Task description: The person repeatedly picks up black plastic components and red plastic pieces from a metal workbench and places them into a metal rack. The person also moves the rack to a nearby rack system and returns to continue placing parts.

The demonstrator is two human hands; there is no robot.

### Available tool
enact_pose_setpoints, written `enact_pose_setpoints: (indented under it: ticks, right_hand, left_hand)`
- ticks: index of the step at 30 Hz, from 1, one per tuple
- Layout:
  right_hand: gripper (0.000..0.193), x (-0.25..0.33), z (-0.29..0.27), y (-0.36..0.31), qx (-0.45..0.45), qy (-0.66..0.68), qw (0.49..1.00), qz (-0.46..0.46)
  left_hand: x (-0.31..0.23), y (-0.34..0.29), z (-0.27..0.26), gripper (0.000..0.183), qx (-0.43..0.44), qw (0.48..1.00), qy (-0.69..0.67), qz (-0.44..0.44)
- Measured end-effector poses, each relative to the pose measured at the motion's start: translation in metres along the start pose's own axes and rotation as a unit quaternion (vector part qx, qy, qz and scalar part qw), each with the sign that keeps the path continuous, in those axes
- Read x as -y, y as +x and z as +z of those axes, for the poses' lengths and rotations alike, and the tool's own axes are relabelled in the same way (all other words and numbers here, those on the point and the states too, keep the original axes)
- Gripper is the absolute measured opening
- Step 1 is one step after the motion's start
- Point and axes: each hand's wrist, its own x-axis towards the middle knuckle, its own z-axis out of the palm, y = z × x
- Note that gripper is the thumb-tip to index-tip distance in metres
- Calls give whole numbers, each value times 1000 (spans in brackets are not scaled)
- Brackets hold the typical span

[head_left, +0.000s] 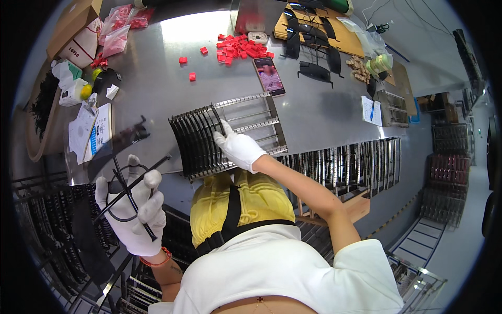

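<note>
My left hand (135, 209), in a white glove, is raised left of my lap with its fingers curled around several thin glossy black strips (124, 189). They cross one another at different angles, some bent. A slotted metal rack (272, 112) lies at the table's front edge. Its left part holds a close row of curved black strips (194, 141), while bare crossbars show in its right part. My gloved right hand (239, 149) rests over the rack, with its fingertips pinched at the rightmost strip of the row. Part of that strip is hidden by the hand.
On the metal table (157, 94) lie red clips (243, 49), a phone (269, 76), black visor-like pieces (314, 72), small tan blocks (358, 69) and a notepad with a pen (371, 110). Papers (90, 131) sit at left. More slotted racks (340, 166) stand below the right edge.
</note>
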Motion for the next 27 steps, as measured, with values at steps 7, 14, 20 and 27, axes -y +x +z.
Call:
enact_pose_setpoints:
  ticks: [7,14,20,27]
  right_hand:
    - [67,58,-109,-9,-169,12,943,-285]
    - [38,29,-110,-14,-69,-208,922,-321]
    - [61,-25,-38,-22,69,424,899,84]
    - [23,-35,24,-13,19,-139,979,-149]
  left_hand:
    - [22,20,-10,68,-117,957,-173,-200]
    - [43,6,5,57,-34,936,-283,-206]
    - [19,-11,20,46,124,948,-269,120]
    - [-8,-17,-21,62,120,974,-154,119]
